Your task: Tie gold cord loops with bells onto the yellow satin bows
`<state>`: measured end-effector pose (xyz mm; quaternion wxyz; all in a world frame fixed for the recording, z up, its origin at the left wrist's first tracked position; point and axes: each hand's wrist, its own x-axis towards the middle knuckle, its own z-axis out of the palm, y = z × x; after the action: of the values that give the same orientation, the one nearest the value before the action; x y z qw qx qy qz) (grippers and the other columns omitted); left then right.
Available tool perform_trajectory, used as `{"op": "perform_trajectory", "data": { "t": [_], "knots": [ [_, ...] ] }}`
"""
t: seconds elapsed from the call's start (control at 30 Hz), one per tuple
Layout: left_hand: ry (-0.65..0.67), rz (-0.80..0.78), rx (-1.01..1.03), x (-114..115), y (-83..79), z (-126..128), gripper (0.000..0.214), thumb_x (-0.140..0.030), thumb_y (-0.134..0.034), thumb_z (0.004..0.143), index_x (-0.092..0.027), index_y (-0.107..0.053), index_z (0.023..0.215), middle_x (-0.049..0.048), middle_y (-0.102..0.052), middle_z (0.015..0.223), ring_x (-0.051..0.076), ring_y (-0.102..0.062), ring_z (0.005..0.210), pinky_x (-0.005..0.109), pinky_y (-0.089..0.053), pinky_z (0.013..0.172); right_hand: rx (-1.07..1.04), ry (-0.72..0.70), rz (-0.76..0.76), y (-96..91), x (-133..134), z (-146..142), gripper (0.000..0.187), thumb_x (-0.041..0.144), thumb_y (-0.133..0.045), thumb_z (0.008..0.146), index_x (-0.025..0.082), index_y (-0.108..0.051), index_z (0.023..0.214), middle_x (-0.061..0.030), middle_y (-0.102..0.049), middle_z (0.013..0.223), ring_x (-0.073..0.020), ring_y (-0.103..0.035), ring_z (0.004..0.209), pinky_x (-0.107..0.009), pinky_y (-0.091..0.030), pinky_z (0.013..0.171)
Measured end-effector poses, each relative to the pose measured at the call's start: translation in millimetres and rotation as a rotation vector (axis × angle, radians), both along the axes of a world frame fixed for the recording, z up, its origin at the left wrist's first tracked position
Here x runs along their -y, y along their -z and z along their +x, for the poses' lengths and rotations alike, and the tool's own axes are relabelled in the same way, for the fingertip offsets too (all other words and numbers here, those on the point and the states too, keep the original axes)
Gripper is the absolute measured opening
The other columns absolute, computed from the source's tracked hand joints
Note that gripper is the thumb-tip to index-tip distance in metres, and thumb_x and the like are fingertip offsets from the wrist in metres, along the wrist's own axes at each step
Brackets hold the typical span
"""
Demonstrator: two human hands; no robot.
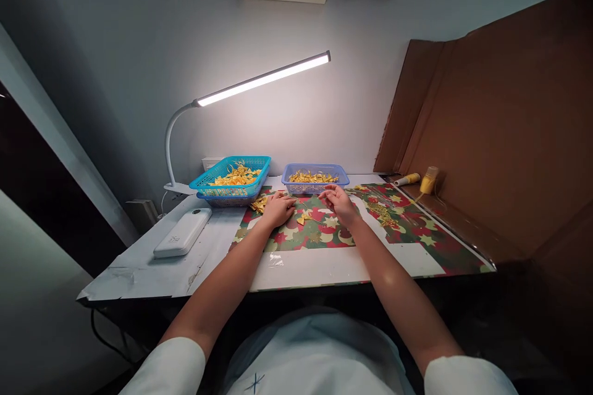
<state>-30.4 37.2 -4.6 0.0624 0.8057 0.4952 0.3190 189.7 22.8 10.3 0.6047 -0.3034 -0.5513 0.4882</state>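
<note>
My left hand (278, 210) rests low over the patterned sheet, fingers bent together and pointing right. Beside it lies a small pile of gold ribbon pieces (259, 203). A faint thin strand runs from its fingertips towards my right hand (339, 203), which is raised slightly with thumb and fingers pinched. What either pinch holds is too small to make out. Between and just below the hands, a gold ribbon bow (303, 217) with a thin tail lies on the sheet.
A teal basket (199, 188) and a purple basket (315, 187) hold gold pieces at the back. A white power bank (183, 233) lies left, beneath a lit lamp (264, 79). Gold cord (382, 216) and a yellow-filled bottle (428, 180) are right, by a cardboard wall (500, 123).
</note>
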Motion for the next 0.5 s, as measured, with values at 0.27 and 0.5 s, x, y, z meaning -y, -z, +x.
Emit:
{"op": "perform_trajectory", "data": {
  "t": [0.27, 0.5],
  "knots": [
    [0.023, -0.046, 0.243, 7, -8.3, 11, 0.007, -0.024, -0.071, 0.069, -0.025, -0.077, 0.073, 0.0083, -0.072, 0.080, 0.029, -0.055, 0.097, 0.041, -0.031, 0.095, 0.459, 0.097, 0.099, 14.5, 8, -9, 0.026, 0.045, -0.057, 0.078, 0.020, -0.059, 0.073, 0.0014, -0.061, 0.057, -0.0111, -0.044, 0.044, -0.025, -0.035, 0.044],
    [0.213, -0.359, 0.866, 15, -10.8, 26, 0.048, -0.059, -0.072, 0.062, -0.017, -0.075, 0.084, 0.0071, -0.073, 0.083, 0.020, -0.060, 0.082, 0.029, -0.043, 0.079, 0.595, 0.195, 0.316, 5.0, 24, -19, 0.020, 0.035, -0.040, 0.087, 0.022, -0.055, 0.082, 0.0019, -0.053, 0.065, -0.0146, -0.048, 0.058, -0.026, -0.035, 0.056]
  ]
}}
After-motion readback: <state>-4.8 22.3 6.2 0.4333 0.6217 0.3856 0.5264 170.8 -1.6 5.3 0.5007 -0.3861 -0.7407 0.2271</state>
